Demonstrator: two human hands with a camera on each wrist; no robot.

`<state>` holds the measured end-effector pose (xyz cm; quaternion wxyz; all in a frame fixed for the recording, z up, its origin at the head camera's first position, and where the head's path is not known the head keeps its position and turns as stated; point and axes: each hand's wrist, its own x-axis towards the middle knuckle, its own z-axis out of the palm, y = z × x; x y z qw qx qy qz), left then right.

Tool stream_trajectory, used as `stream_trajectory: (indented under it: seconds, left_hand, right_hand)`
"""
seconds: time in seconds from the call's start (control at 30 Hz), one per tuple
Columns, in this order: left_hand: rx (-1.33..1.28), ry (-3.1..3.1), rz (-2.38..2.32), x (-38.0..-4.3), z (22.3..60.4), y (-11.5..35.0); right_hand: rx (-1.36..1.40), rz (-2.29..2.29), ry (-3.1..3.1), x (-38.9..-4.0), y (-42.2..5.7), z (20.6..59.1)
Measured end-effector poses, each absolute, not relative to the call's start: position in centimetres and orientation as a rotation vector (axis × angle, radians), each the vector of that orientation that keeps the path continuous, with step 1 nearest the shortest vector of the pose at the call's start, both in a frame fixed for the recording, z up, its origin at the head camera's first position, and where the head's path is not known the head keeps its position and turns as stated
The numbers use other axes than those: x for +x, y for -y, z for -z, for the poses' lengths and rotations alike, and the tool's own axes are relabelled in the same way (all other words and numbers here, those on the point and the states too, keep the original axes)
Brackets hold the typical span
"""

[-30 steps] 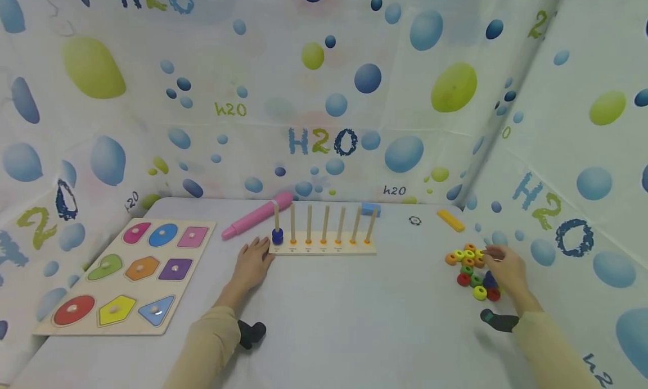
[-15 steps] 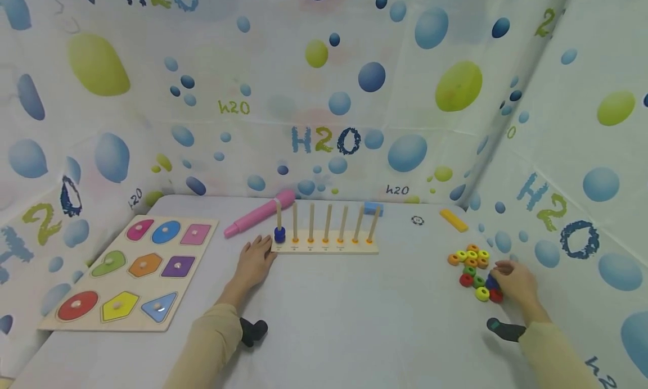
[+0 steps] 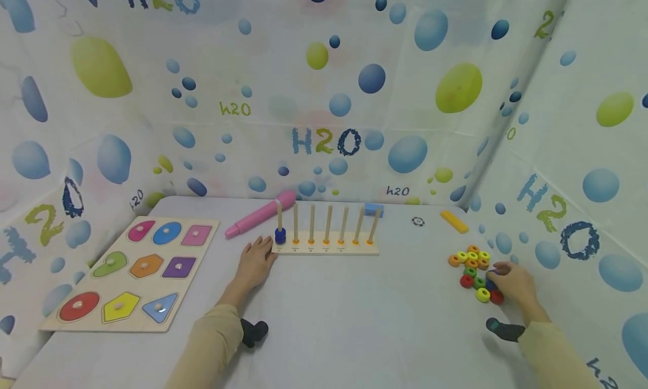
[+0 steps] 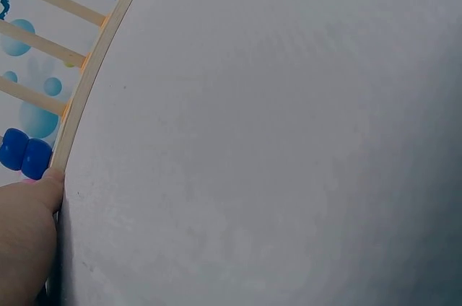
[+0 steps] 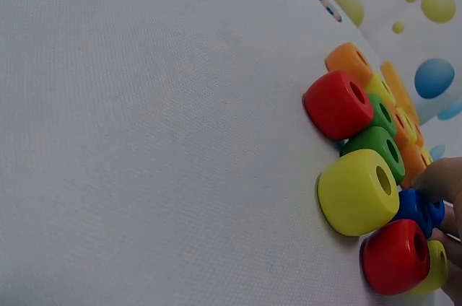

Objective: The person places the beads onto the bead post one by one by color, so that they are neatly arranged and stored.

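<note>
Blue rounded beads (image 5: 413, 207) at right, one seemingly pinched in fingers of right hand (image 3: 514, 283), with left hand (image 3: 254, 261), fingers slightly apart, laid against pale wooden peg board (image 3: 324, 249), presumably for steadiness.

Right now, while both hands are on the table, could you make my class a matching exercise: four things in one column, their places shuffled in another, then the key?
Things:
1. Left hand
2. Right hand
3. Two stacked blue beads
4. Shape board

Places:
A. On the leftmost peg
B. On the table's left side, beyond the pink pen
C. At the loose beads
D. Touching the left end of the peg rack

Pairs: 1-D, 2-C, 3-A, 4-B
</note>
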<state>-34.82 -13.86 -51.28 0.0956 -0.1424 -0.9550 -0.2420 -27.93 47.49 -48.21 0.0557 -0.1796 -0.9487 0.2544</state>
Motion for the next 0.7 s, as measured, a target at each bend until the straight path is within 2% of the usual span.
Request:
stream_trajectory:
  seconds: [0.2,0.43,0.53,0.7]
  left_hand:
    - [-0.415,2.828,0.722,-34.7,51.3,14.0]
    - [-0.416,2.838,0.709,-34.8,51.5,14.0]
    - [-0.417,2.837,0.709,-34.8,51.5,14.0]
    - [-0.413,2.837,0.715,-34.8,51.5,14.1]
  right_hand:
    - [-0.541,-0.809,2.804,-28.2,-47.3,47.5]
    - [-0.562,-0.901,2.607,-29.1,-45.0,45.0]
    - [-0.497,-0.949,2.539,-30.2,-43.2,44.2]
    - [-0.223,-0.947,2.495,-32.4,-39.9,43.2]
